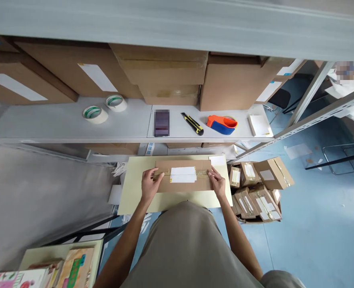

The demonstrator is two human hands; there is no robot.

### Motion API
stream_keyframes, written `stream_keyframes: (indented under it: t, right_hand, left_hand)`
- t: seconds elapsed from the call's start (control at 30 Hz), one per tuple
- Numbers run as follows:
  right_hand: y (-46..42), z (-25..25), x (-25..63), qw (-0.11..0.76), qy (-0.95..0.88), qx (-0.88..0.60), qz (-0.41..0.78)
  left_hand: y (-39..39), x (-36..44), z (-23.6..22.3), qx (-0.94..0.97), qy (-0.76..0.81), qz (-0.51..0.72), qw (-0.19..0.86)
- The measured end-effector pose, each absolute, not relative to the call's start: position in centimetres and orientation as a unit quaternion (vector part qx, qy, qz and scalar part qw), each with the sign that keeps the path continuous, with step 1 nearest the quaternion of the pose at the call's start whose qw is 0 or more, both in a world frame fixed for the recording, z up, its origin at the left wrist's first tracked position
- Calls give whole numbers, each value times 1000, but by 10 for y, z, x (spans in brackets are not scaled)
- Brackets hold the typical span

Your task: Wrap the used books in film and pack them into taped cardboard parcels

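Note:
A flat brown cardboard box [183,188] with a white label [183,175] lies on a small pale yellow table [132,196] in front of me. My left hand [149,185] rests on the box's left end, fingers curled over the taped seam. On the right end sits my right hand [217,183], its fingers pressed down flat on the top. A strip of clear tape runs along the seam under the label.
A grey shelf [75,124] beyond the table holds two tape rolls [95,114], a dark phone [162,123], a yellow-black utility knife [192,123], an orange-blue tape dispenser [221,124] and white labels [259,125]. Several taped boxes [257,190] pile on the floor at right. Large cartons [165,72] stand behind.

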State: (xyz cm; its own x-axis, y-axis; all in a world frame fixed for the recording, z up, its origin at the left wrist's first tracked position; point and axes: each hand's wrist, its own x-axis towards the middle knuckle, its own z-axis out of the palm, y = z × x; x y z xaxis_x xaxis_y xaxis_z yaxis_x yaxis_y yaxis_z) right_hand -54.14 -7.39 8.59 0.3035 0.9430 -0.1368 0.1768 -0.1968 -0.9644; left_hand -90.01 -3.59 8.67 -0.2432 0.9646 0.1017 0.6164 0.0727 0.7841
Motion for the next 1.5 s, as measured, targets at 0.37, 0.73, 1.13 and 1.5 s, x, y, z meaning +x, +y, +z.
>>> stream_keyframes:
  t: [0.37,0.73,1.13,1.5]
  right_hand:
    - [58,214,-491,444,-653,-608,90]
    - [159,206,-465,224,-703,-672,64]
    - [39,226,-521,396,-651,-587,273]
    - [21,243,-624,451,-621,-567,298]
  left_hand:
    - [59,-755,207,732,518,426,119]
    - [85,-670,245,760,406,480,162]
    - [18,-702,205,599,454,552,360]
    - [19,-795,225,647,468,513,314]
